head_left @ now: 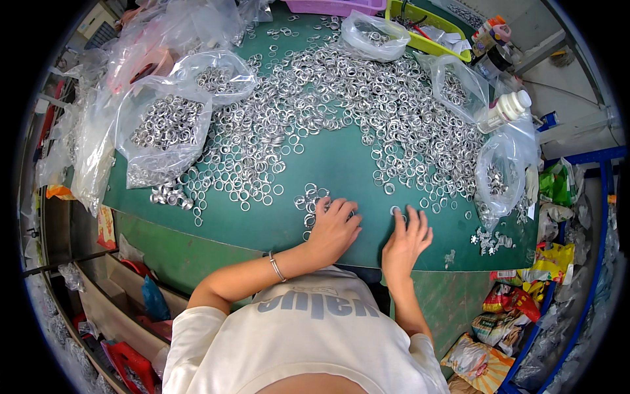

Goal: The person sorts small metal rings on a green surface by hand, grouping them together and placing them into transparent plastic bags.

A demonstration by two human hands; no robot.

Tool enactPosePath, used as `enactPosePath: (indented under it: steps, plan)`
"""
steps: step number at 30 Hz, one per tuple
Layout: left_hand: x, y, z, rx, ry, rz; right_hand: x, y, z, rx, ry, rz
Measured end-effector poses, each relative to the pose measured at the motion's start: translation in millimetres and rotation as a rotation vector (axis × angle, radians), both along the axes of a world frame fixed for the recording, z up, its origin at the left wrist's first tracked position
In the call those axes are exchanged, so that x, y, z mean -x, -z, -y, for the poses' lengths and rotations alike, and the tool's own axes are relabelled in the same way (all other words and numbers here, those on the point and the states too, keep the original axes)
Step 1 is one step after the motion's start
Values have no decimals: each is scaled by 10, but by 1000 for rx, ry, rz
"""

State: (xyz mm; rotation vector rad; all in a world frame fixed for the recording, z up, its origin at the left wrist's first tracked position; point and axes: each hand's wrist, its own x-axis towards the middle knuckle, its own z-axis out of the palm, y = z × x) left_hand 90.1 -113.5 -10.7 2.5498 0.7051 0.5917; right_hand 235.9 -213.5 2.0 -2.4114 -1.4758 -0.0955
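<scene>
A broad heap of silver metal rings (394,88) arcs over the green tabletop (321,164). My left hand (333,230), with a bangle on its wrist, rests over a small cluster of loose rings (308,202) near the front edge. Its fingers are bent and slightly apart, and some rings are partly hidden beneath them. To its right, my right hand (405,241) has its fingers spread over the tabletop. A single ring (394,211) lies right at its index fingertip. Neither hand visibly grips anything.
Clear plastic bags of rings (167,121) stand at the left, with another bag (502,174) at the right. A white bottle (505,111), a yellow-green basket (433,29) and a purple basket (335,6) sit toward the far side. Small silver pieces (489,241) lie at the right front.
</scene>
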Motion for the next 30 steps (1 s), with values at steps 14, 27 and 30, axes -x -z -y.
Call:
enactPosePath:
  steps: [14, 27, 30]
  plan:
    - [165, 19, -41, 11, 15, -68, -415, 75, -195, 56, 46, 125]
    - [206, -91, -83, 16, -6, -119, -183, 50, -539, -34, -154, 56]
    - [239, -65, -64, 38, 10, -110, -341, 83, -464, -95, -49, 37]
